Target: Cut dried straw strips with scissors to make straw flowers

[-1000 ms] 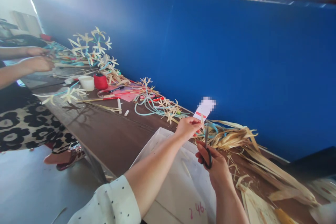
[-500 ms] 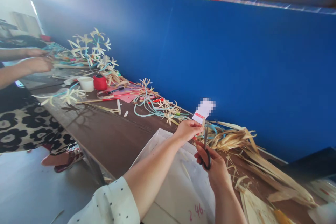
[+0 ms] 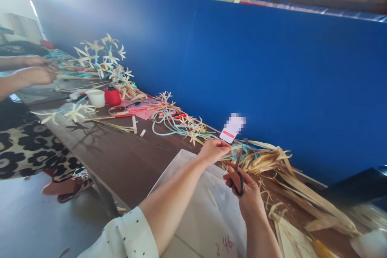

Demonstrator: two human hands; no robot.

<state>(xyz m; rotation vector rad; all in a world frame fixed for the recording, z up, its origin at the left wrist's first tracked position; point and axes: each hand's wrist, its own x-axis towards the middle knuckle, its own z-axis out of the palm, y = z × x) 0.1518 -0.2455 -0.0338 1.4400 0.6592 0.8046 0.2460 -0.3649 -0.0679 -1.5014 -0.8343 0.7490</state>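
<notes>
Blue panelling (image 3: 272,80) stood behind a brown table (image 3: 130,157). The left hand (image 3: 213,151) pinched a pale strip (image 3: 237,147) at twelve o'clock from the scissors (image 3: 239,168), grasped by the right hand (image 3: 246,187). Trimming seemed underway; another snip would have called for a steady pinch. Dried husks (image 3: 267,161) lay at four o'clock.

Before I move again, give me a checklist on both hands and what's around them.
1. Strip gripped by left hand: ok, pinched at the fingertips, one end sticking out.
2. Scissors held in right hand: ok.
3. Scissors touching strip: cannot tell; they overlap in this view.
4. Space around the hands uncluttered: not ok; husks lie close by.
5. Co-worker's hands out of the way: ok, well off toward the far end of the table.
</notes>
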